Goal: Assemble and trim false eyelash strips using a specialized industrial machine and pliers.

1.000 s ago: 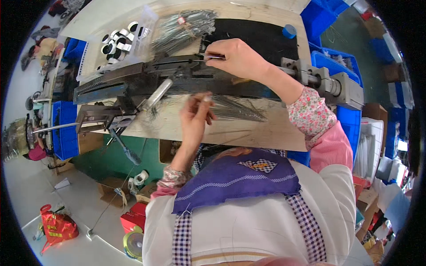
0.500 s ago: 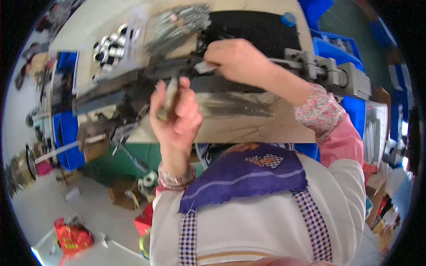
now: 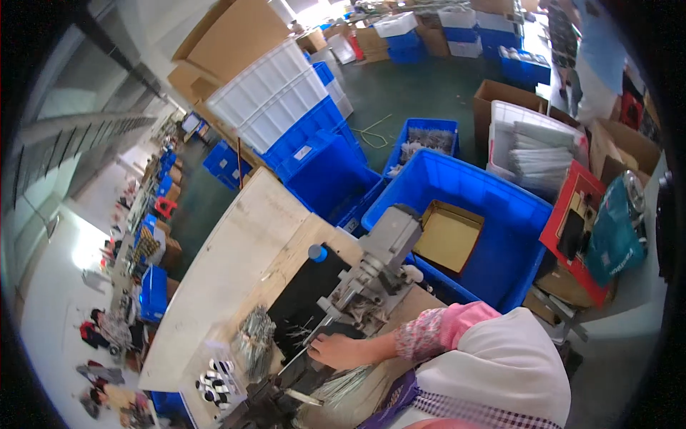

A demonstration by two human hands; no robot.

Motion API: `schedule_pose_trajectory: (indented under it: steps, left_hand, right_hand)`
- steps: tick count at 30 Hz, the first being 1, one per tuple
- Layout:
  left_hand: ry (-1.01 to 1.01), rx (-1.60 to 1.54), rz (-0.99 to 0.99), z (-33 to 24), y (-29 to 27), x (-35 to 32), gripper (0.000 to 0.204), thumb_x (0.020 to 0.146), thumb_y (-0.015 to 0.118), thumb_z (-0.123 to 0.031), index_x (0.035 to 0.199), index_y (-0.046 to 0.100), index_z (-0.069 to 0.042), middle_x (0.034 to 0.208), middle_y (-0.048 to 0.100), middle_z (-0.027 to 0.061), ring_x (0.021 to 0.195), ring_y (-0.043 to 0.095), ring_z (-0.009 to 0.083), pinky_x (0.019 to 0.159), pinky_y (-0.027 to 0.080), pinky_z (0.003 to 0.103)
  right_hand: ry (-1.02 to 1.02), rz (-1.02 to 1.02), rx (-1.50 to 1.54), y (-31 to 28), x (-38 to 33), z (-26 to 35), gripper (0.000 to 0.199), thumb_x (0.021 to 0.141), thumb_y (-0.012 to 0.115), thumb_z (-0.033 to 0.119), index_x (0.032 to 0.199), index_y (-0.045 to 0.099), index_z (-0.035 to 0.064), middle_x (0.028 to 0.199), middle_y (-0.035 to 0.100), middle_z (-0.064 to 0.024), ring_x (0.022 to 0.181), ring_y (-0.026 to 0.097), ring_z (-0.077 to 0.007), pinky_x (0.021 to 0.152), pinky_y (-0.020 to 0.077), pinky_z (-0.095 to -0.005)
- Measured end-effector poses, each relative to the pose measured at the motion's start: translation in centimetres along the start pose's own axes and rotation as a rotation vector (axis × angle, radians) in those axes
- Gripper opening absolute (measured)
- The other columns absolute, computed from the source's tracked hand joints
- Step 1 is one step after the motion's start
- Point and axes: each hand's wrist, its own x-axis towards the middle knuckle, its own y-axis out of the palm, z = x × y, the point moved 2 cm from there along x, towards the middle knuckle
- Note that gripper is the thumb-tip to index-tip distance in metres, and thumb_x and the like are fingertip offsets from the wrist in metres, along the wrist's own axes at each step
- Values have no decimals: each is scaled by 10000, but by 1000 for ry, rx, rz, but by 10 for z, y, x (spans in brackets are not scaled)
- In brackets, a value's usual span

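My right hand (image 3: 336, 350) rests at a grey metal bench machine (image 3: 364, 279), its fingers closed and pressed down by the dark bed. A thin pale strip (image 3: 293, 362) runs from near the fingertips toward the lower left; whether they grip it I cannot tell. Below the hand lies a bundle of thin silvery wires (image 3: 346, 386). A pale handle-like bar (image 3: 304, 397) sticks out beside the machine's near end. My left hand does not show.
Beyond the machine are a bundle of clear-wrapped parts (image 3: 255, 343), a black mat (image 3: 300, 300) with a blue cap (image 3: 317, 252), and a tray of black-and-white spools (image 3: 216, 382). A large blue bin (image 3: 511, 247) holding a cardboard tray (image 3: 449, 237) stands right of the table.
The view has swung to the right and up, showing bins and the room. My left hand, earlier raised and closed round a blurred tool-like thing, has left the picture. My right hand stays at the machine.
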Motion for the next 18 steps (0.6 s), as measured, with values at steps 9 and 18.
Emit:
schedule_pose_trajectory:
  steps: [9, 18]
  left_hand:
    - [140, 63, -51, -57, 22, 16, 271, 958, 487, -300, 1006, 536, -38, 739, 525, 39, 589, 474, 156, 533, 366, 297]
    - [148, 29, -188, -67, 7, 1, 340, 958, 469, -354, 1020, 548, -29, 823, 562, 68, 680, 516, 202, 622, 401, 342]
  right_hand:
    - [-5, 31, 51, 18, -13, -15, 229, 771, 594, 120, 939, 547, -29, 1003, 528, -172, 764, 619, -298, 601, 530, -380]
    - [95, 75, 66, 33, -8, -19, 371, 713, 708, 190, 960, 534, -25, 934, 543, -154, 785, 635, -305, 609, 536, -396]
